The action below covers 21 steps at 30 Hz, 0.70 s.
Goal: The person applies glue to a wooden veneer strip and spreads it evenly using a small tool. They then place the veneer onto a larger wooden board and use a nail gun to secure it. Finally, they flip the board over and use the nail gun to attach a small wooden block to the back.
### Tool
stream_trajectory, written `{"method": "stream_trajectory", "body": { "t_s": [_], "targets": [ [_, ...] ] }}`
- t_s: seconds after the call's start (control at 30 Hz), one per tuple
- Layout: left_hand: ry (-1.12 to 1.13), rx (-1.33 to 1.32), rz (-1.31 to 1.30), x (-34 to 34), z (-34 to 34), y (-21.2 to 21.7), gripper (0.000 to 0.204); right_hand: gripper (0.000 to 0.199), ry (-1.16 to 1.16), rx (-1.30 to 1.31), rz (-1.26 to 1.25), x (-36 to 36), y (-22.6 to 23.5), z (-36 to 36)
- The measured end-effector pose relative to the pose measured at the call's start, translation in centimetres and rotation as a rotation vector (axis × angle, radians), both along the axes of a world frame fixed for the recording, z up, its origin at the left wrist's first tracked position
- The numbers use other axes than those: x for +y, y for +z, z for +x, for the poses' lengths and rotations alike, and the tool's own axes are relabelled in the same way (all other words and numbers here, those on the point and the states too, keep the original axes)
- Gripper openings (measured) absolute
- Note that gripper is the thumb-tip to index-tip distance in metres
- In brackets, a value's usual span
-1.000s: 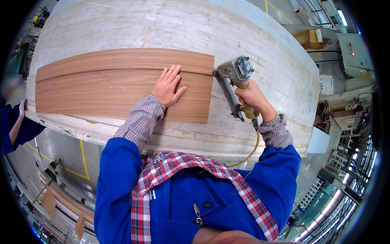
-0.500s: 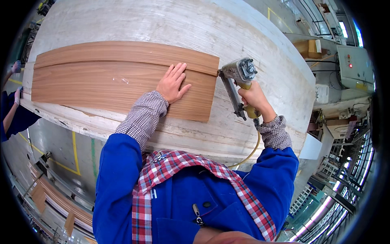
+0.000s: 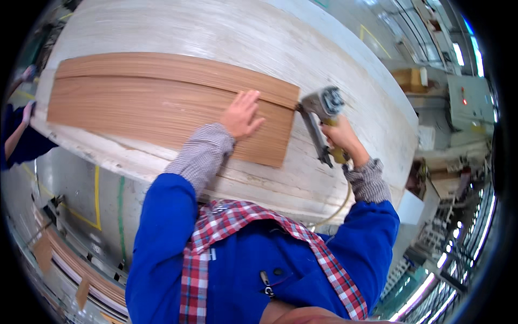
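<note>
A long brown wood-grain panel (image 3: pixel 140 108) lies on the pale worktable (image 3: pixel 216 32), with a strip (image 3: pixel 178 69) running along its far side. My left hand (image 3: pixel 242 115) rests flat on the panel near its right end, fingers stretched toward the strip. In my right hand (image 3: pixel 343 135) is a pneumatic nail gun (image 3: pixel 324 102), gripped by its yellowish handle. The gun's nose meets the panel's right end, by the strip's end; whether it presses there is too blurred to tell. A yellow air hose (image 3: pixel 337 208) trails from the handle toward my body.
At the far left, another person's gloved hand (image 3: pixel 28 112) is close to the table edge. A grey control cabinet (image 3: pixel 470 102) with a red light and a cardboard box (image 3: pixel 408 80) stand at the right. Stacked long boards (image 3: pixel 81 264) lie at the lower left.
The panel, both hands and the nail gun appear slightly farther right and lower, as the whole view has shifted. My left hand stays on the panel; the gun's nose stays at its right end.
</note>
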<state>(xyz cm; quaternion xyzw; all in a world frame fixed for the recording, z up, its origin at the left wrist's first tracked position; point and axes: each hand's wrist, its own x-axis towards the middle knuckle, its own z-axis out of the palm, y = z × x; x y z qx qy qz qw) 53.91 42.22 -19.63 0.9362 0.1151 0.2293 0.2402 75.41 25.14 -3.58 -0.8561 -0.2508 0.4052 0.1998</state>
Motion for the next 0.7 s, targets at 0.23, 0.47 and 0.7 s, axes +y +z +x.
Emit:
{"method": "stream_trajectory", "body": {
  "t_s": [0.23,0.47,0.7],
  "targets": [
    [0.088,-0.101,-0.182,-1.2,-0.8,-1.6,0.054,0.007,0.047,-0.046,0.04,-1.7,-2.8,0.9],
    [0.638,0.222,-0.26,20.0,-17.5,-0.4,0.071,0.007,-0.272,0.086,0.128,2.4,3.1,-13.3],
    [0.738,0.313,-0.05,37.7,-33.9,-3.8,0.075,0.006,0.024,0.095,0.223,22.1,4.5,-26.8]
  ]
}}
